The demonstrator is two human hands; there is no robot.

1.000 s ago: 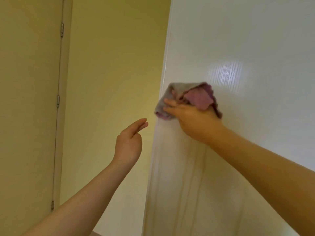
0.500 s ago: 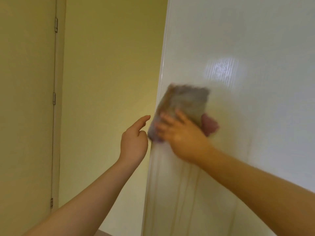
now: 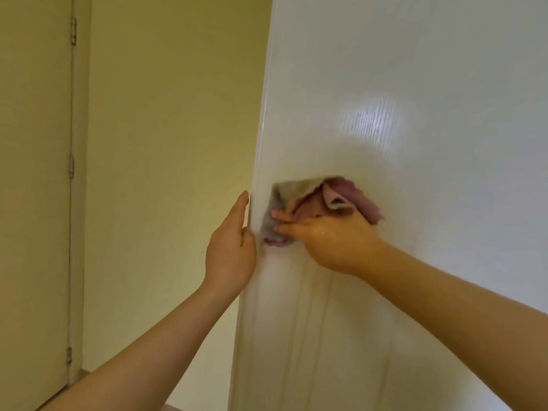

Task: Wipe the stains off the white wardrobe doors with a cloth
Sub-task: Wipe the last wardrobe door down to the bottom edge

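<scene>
Grey-pink cloth crumpled under right hand; glossy door streaked.

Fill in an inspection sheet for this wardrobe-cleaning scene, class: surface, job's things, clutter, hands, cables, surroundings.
Surface: white wardrobe door, glossy, with brownish vertical streaks low down.
Job's things: grey and pink cloth, bunched, flat against the door near its left edge.
Clutter: nothing seen.
Hands: left hand rests straight-fingered on the door's edge; right hand presses the cloth.
Cables: nothing seen.
Surroundings: yellowish wall; closed room door with hinges at left.
</scene>
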